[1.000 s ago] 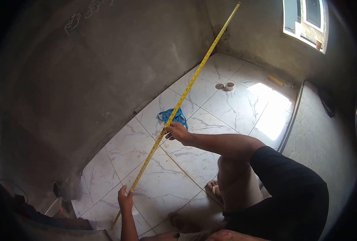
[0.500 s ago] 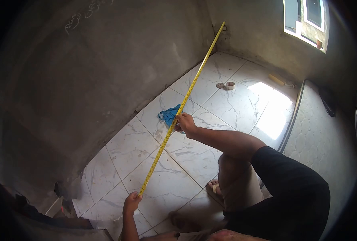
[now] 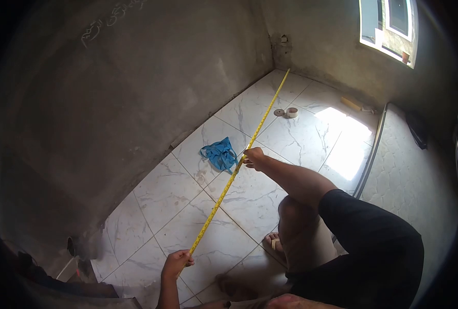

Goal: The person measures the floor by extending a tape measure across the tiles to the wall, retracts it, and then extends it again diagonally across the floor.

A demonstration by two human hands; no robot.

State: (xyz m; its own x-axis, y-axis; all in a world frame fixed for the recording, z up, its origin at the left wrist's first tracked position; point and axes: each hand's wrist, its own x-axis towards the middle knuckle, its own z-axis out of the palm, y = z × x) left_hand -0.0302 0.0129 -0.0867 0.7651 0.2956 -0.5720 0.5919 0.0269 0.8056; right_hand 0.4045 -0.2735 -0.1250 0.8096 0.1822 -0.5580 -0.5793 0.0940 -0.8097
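A long yellow measuring tape (image 3: 216, 206) runs diagonally over the tiled floor, its far end near the base of the back wall. At the lower left my left hand (image 3: 176, 262) is closed on the tape's near part. My right hand (image 3: 254, 158) pinches it around mid-length, with the arm reaching in from the right. Just left of my right hand, a crumpled blue cloth (image 3: 219, 154) lies on the floor.
A tape roll (image 3: 292, 112) and a small disc (image 3: 279, 112) sit on the floor farther back. A mattress (image 3: 393, 159) stands on the right, below a window (image 3: 388, 31). A bare grey wall (image 3: 110, 103) borders the left.
The measuring tape's far end has come down from in front of the back wall to the floor. Both my hands have shifted right, and the blue cloth is now uncovered.
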